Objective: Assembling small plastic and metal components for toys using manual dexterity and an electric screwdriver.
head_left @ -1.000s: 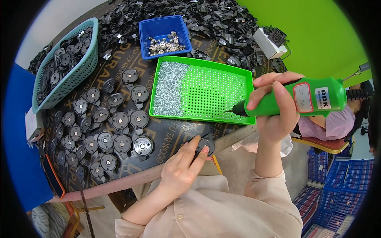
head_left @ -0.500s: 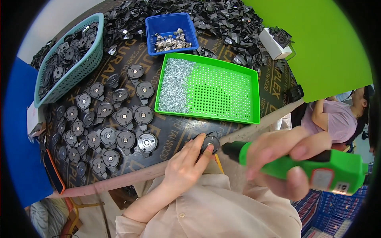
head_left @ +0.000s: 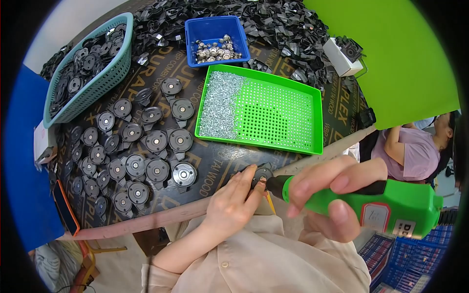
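Observation:
At the table's near edge, my left hand (head_left: pixel 231 207) presses its fingers on a round black plastic part (head_left: pixel 264 172) and holds it down. My right hand (head_left: pixel 337 193) is wrapped around a green electric screwdriver (head_left: pixel 413 205) with a black nose. The nose reaches the part beside my left fingertips; the bit and its exact contact are hidden. Left of my hands, several similar round black parts with metal centres (head_left: pixel 184 174) lie in loose rows. Beyond the part sits a green perforated tray (head_left: pixel 318 115), its left side filled with small silver screws (head_left: pixel 220 105).
A blue bin (head_left: pixel 195 30) holds metal caps. At the left stands a teal basket (head_left: pixel 93 105) full of round parts. Black pieces (head_left: pixel 278 24) heap along the back. A white box (head_left: pixel 342 58) stands back right, a phone-like slab (head_left: pixel 67 207) front left. Another person (head_left: pixel 415 151) sits at right.
The screwdriver has moved left, bringing its nose down to the round part. My left hand keeps its hold. The whole view has shifted slightly.

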Demonstrator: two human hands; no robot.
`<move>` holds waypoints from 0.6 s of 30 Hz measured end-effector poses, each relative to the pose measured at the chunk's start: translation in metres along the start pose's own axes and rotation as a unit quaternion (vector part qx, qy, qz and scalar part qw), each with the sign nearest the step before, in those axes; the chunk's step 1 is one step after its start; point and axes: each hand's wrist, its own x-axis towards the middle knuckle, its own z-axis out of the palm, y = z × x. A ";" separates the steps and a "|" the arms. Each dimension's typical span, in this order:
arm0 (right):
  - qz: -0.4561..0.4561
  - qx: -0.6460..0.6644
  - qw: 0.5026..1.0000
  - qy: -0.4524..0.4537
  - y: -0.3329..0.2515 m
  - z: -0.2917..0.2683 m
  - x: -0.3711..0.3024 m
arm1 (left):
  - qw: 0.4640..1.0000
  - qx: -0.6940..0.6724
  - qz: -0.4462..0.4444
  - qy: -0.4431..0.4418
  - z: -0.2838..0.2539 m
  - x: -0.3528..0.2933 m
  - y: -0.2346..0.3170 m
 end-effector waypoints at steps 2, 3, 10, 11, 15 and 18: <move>0.007 -0.069 0.996 -0.062 -0.009 -0.004 0.002 | 1.000 -0.002 0.010 0.003 0.001 0.003 0.004; 0.008 -0.075 0.995 -0.060 -0.013 -0.002 0.002 | 1.000 -0.006 0.016 -0.004 0.002 0.005 0.006; -0.027 -0.041 0.996 -0.080 0.008 0.016 0.007 | 0.999 0.034 0.025 0.006 0.000 -0.007 0.001; -0.033 -0.010 0.999 -0.035 0.005 0.019 0.007 | 0.999 0.036 0.013 0.010 0.002 -0.009 0.003; -0.112 0.079 0.990 0.019 -0.009 0.005 0.008 | 1.000 0.010 0.020 0.002 -0.019 -0.016 -0.001; -0.153 0.069 0.984 0.062 -0.020 -0.018 0.003 | 0.999 0.036 -0.028 -0.001 -0.087 -0.046 0.007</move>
